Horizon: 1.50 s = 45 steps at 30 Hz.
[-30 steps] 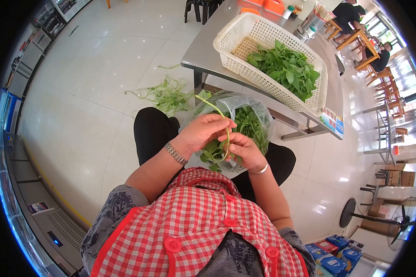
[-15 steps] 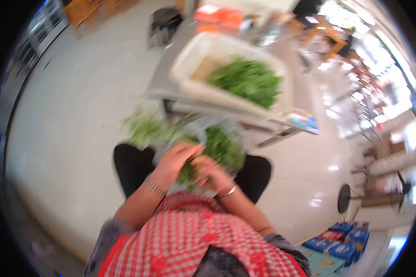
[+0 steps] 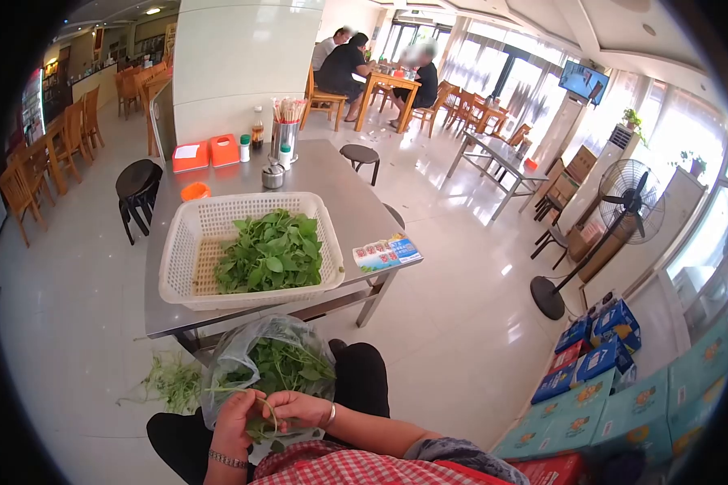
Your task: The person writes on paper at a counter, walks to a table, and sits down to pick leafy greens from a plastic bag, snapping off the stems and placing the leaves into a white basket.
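My left hand (image 3: 236, 416) and my right hand (image 3: 298, 410) are close together over my lap, their fingers pinching a thin green stem (image 3: 269, 406) that bends between them. Some leaves hang just below my fingers. Right behind the hands, a clear plastic bag (image 3: 228, 353) stands open between my knees with leafy greens (image 3: 287, 368) inside. Beyond it, a white perforated plastic basket (image 3: 182, 222) sits on a steel table (image 3: 332, 174), holding a heap of picked green leaves (image 3: 271, 252). Loose stems (image 3: 172, 380) lie on the floor left of the bag.
On the table stand red boxes (image 3: 222, 150), a chopstick holder (image 3: 285, 133), a small metal pot (image 3: 273, 174) and a colourful leaflet (image 3: 387, 252). Black stools (image 3: 137, 190) flank it. A floor fan (image 3: 627, 194) and stacked cartons (image 3: 566, 412) are at right. Seated people (image 3: 344, 65) are farther back.
My view has tilted up and swung right, bringing the room into sight. Both hands stay together at the bag; a bent stem now shows between the fingers.
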{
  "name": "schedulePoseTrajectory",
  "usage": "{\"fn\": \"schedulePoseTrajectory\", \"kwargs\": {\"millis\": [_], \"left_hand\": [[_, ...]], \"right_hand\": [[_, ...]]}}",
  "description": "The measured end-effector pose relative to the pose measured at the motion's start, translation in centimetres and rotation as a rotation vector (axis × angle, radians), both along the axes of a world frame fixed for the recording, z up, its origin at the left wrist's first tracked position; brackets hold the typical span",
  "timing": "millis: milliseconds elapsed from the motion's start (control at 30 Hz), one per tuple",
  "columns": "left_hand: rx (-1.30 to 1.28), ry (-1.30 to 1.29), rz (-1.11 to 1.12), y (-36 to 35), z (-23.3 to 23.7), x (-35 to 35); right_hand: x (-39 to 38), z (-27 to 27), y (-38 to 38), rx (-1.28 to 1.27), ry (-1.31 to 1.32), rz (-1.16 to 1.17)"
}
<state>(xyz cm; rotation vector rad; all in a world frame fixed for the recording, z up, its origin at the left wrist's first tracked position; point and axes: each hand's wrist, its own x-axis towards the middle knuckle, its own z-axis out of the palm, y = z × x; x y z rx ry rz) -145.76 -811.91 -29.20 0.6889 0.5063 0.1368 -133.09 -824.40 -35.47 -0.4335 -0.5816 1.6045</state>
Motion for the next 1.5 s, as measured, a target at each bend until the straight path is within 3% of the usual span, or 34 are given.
{"fn": "schedulePoseTrajectory", "kwargs": {"millis": [100, 300, 400, 500, 600, 700, 800, 1000, 1100, 1133, 1167, 1200, 1233, 1267, 1333, 1400, 1433, 1500], "left_hand": [[-0.024, -0.042, 0.0, 0.2, -1.3, 0.0], [0.193, -0.14, 0.203, 1.1, -1.2, -0.6], [0.474, -0.103, 0.251, 0.9, 0.4, -0.6], [1.296, -0.059, 0.272, 0.4, 3.4, -0.9], [1.607, -0.133, 0.311, -0.8, 4.6, -0.5], [1.597, -0.023, 0.37, -0.2, 4.0, -0.4], [1.554, 0.003, 0.408, -0.2, 4.3, -0.6], [1.617, -0.034, 0.469, -0.4, 4.5, -1.4], [1.513, -0.015, 0.457, 1.0, 3.8, -1.3], [1.398, -0.055, 0.458, 1.4, 3.7, -1.3], [1.281, -0.078, 0.474, 2.2, 3.4, -1.2], [1.021, -0.054, 0.474, 2.7, 2.6, -1.1], [0.882, 0.028, 0.453, 3.0, 3.3, -1.3], [0.719, 0.116, 0.511, 2.9, 3.1, -1.3], [0.566, 0.024, 0.536, 3.4, 2.5, -1.5], [0.46, 0.016, 0.521, 3.7, 2.8, -1.8], [0.395, -0.017, 0.524, 3.8, 2.9, -1.9], [0.412, -0.023, 0.54, 4.1, 2.6, -2.1]], "right_hand": [[-0.5, 0.7, 0.2, 0.038, 0.065, 0.009], [1.3, 2.6, 0.5, -0.032, -0.355, -0.048], [1.9, 3.1, 0.5, -0.016, -0.443, -0.081], [2.1, 3.6, 1.0, -0.066, -0.593, -0.171], [2.9, 3.6, 1.9, -0.132, -0.784, -0.273], [3.3, 6.7, 2.7, -0.036, -1.162, -0.455], [3.6, 6.1, 3.8, 0.031, -1.221, -0.518], [4.5, 5.4, 5.7, -0.081, -1.295, -0.587], [5.8, 10.1, 6.0, 0.131, -1.639, -0.809], [7.0, 12.2, 6.3, 0.197, -1.754, -0.872], [8.0, 13.9, 6.9, 0.096, -1.832, -0.885], [10.3, 13.4, 8.4, 0.181, -1.574, -1.027], [11.3, 15.2, 9.3, 0.116, -1.56, -1.139], [13.0, 17.0, 9.8, 0.085, -1.755, -1.195], [16.8, 19.4, 11.5, 0.023, -2.116, -1.227], [21.6, 16.7, 12.4, -0.37, -2.508, -0.946], [22.0, 16.0, 12.1, -0.47, -2.653, -0.975], [21.2, 16.1, 11.7, -0.189, -2.612, -1.078]]}}
